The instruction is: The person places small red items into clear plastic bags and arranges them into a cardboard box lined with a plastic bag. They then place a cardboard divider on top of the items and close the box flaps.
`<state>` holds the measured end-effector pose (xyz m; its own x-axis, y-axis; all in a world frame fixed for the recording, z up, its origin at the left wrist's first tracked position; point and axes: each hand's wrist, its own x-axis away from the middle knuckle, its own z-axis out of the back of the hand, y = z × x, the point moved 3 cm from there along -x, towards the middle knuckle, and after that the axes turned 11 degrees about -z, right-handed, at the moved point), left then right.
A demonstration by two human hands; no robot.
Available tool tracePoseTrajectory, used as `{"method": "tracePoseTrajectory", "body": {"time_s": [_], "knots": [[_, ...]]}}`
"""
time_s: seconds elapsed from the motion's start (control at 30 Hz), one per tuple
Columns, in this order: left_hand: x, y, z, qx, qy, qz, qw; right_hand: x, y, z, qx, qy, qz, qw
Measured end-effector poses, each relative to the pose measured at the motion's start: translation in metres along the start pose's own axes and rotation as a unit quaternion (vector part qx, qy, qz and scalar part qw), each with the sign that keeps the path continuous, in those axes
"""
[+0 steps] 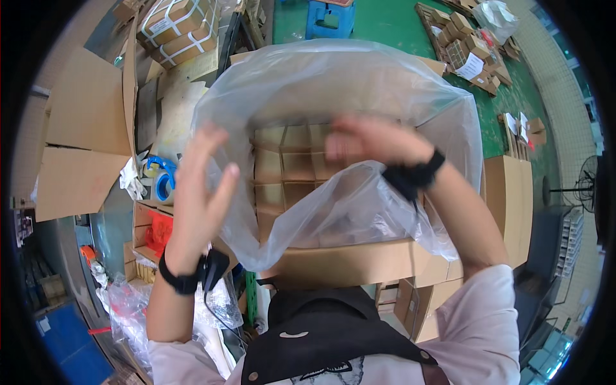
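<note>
A clear plastic liner bag (443,115) is spread inside an open cardboard box (346,262) in front of me, its edges folded out over the sides. At the bottom stands a cardboard divider grid (282,160) with square cells. My left hand (204,186) is raised at the liner's left edge, thumb and fingers apart, with nothing in it. Over the box's middle, my right hand (378,140) reaches above the grid from the right. Motion smears its fingers, so I cannot tell whether they pinch anything. Both wrists wear black bands.
On the left stands a table with a blue tape dispenser (163,179) and strapped cartons (179,29). An opened carton (83,128) rises beside it. A blue stool (330,19) and a pallet of small boxes (462,48) are beyond. Another carton (510,208) stands right.
</note>
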<state>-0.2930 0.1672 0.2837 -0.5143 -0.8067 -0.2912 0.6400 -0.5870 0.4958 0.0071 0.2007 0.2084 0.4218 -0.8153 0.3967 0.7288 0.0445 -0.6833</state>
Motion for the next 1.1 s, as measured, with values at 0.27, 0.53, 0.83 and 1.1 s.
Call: {"method": "tracePoseTrajectory", "body": {"time_s": [0.27,0.53,0.83,1.1], "knots": [[0.091,0.05,-0.07,-0.241,-0.321,-0.191,0.896,0.134,0.045,-0.102,0.193,-0.028,-0.147,0.97],[0.118,0.026,0.019,-0.23,-0.288,-0.092,0.925,0.261,-0.05,-0.162,0.031,-0.332,0.004,0.943],[0.211,0.066,0.086,-0.225,-0.034,0.186,0.956,0.213,-0.108,-0.107,0.02,-0.239,0.14,0.961],[0.45,0.108,0.003,0.158,0.07,0.494,0.852,0.265,-0.181,-0.125,-0.064,-0.291,0.058,0.953]]}}
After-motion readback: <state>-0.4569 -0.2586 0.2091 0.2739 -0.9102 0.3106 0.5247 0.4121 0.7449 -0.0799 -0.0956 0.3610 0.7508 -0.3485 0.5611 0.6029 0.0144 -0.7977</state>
